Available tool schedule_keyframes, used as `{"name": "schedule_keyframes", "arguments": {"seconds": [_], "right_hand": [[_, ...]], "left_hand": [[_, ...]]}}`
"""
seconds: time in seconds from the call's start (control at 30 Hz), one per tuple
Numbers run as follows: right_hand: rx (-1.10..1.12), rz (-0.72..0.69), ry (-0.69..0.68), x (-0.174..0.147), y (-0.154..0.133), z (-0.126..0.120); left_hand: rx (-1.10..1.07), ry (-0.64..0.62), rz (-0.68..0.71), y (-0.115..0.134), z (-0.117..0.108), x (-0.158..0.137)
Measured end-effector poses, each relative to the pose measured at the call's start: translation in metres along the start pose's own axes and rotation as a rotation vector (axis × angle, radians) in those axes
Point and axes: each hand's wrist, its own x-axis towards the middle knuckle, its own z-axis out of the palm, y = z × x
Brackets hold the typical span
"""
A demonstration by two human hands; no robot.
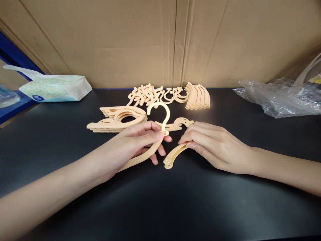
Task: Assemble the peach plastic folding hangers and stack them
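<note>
My left hand (pixel 144 140) pinches a cream plastic hanger piece, a hook (pixel 167 115) joined to one curved arm (pixel 144 156), at the joint between thumb and fingers. The hook points up, and the arm runs down under my wrist. In my right hand (pixel 215 144) is a separate curved hanger arm (pixel 175 155), gripped at its far end; its free end, with a small hole, faces left and toward me. The two pieces are apart. Behind my hands lies another hanger part (pixel 182 124), partly hidden by my fingers.
Left of centre lies a stack of folded hangers (pixel 115 125). Behind it are a heap of loose hooks (pixel 145 93) and a row of hanger arms (pixel 198 97) on the black table (pixel 160 207). A tissue pack (pixel 57 87) lies left, a clear plastic bag (pixel 278 97) right. Cardboard (pixel 125 40) stands behind.
</note>
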Motion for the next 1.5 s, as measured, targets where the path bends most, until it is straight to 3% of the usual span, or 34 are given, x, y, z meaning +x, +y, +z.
{"name": "schedule_keyframes", "arguments": {"seconds": [0.37, 0.47, 0.67, 1.2, 1.5], "right_hand": [[-0.014, 0.191, 0.023, -0.005, -0.005, -0.003], [-0.103, 0.197, 0.043, -0.005, -0.007, -0.002], [-0.326, 0.127, 0.046, -0.006, -0.006, 0.000], [-0.623, -0.033, 0.138, -0.006, -0.008, 0.001], [-0.724, -0.128, 0.167, -0.004, -0.013, -0.002]], "left_hand": [[-0.098, 0.008, -0.113, 0.001, -0.002, 0.003], [-0.032, 0.004, -0.121, 0.002, -0.002, 0.002], [0.036, 0.000, -0.140, 0.002, -0.003, 0.000], [-0.215, -0.001, -0.260, 0.009, -0.002, -0.001], [-0.285, -0.090, -0.230, 0.007, -0.003, 0.001]]}}
